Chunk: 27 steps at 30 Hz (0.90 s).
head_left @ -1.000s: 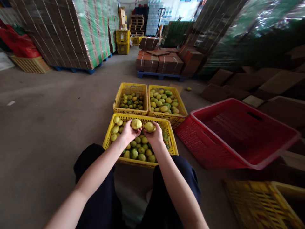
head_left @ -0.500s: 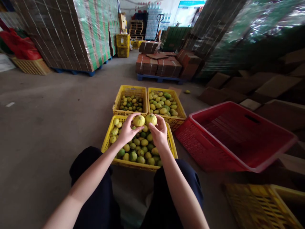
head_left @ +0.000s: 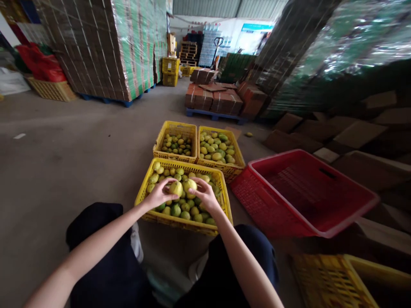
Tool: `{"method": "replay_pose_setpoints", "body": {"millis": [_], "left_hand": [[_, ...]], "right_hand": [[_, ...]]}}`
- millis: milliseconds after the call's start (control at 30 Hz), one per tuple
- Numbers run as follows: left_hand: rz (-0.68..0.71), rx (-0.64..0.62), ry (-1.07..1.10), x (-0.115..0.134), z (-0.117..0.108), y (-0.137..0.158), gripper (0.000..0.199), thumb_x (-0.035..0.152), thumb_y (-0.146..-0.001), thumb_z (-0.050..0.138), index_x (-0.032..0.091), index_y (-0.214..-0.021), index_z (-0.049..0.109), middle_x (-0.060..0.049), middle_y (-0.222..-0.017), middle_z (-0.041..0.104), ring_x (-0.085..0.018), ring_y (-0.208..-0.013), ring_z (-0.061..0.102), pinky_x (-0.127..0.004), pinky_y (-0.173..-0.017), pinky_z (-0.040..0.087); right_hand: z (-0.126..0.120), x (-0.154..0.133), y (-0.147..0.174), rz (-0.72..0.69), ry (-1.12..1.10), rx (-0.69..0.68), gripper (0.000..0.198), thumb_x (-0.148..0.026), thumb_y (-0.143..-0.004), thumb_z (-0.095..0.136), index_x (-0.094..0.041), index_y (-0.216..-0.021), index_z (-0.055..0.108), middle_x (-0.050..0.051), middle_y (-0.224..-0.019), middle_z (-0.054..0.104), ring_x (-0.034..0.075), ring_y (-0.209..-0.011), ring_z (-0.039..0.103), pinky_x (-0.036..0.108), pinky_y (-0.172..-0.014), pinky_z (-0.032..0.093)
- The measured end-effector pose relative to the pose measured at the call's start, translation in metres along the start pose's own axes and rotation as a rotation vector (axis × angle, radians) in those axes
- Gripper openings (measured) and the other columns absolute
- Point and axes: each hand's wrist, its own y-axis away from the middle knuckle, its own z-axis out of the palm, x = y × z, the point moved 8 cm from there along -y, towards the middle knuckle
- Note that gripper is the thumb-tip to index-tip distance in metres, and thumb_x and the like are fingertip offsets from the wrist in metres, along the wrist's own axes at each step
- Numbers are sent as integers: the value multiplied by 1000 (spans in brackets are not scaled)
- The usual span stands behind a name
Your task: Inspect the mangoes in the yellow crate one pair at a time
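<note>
Above the near yellow crate (head_left: 180,226), my left hand (head_left: 159,193) is closed around a yellow lemon (head_left: 175,189). My right hand (head_left: 205,194) grips a second yellow lemon (head_left: 189,187), side by side with the first. Beneath both hands the crate is filled with green and yellow lemons (head_left: 185,214), partly covered by my fingers. Behind it stand two more yellow crates: the left one (head_left: 158,145) holds smaller fruit, and the right one (head_left: 239,156) holds larger yellow-green fruit.
A large red crate (head_left: 276,222) sits tilted to the right, with a yellow crate (head_left: 321,273) at the lower right. Flattened cardboard (head_left: 359,134) lies beyond it. Wrapped pallet stacks (head_left: 135,51) and a blue pallet of cardboard (head_left: 212,100) stand farther back.
Both hands, each still holding its lemon, have come lower and slightly left over the near crate. The camera view has shifted a little.
</note>
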Motion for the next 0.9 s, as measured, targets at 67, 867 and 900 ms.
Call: {"method": "replay_pose_setpoints", "body": {"millis": [67,867,900], "left_hand": [[-86,-4,-14,-14,-4,26,70,47,-57,93,19,-116,66,-12,-125,66,-20,-88,70,-35,-81,59],[-429,-206,232,-16,24,207,89,54,-52,98,21,-129,67,-9,-108,76,-21,-85,71,-33,-80,55],[-452,-235,215,-16,21,204,92,55,-50,98,20,-130,66,-8,-104,76,-20,-82,71,-33,-78,55]], "right_hand": [[10,12,14,66,39,-69,57,-45,-52,96,-23,-100,76,3,-99,77,24,-90,71,38,-84,57],[68,20,211,158,-25,-61,54,-50,-52,96,-24,-88,66,-1,-78,64,18,-71,61,29,-63,48],[68,20,210,163,-3,-58,53,-52,-53,95,-24,-86,65,-2,-76,64,18,-70,60,29,-61,48]]}}
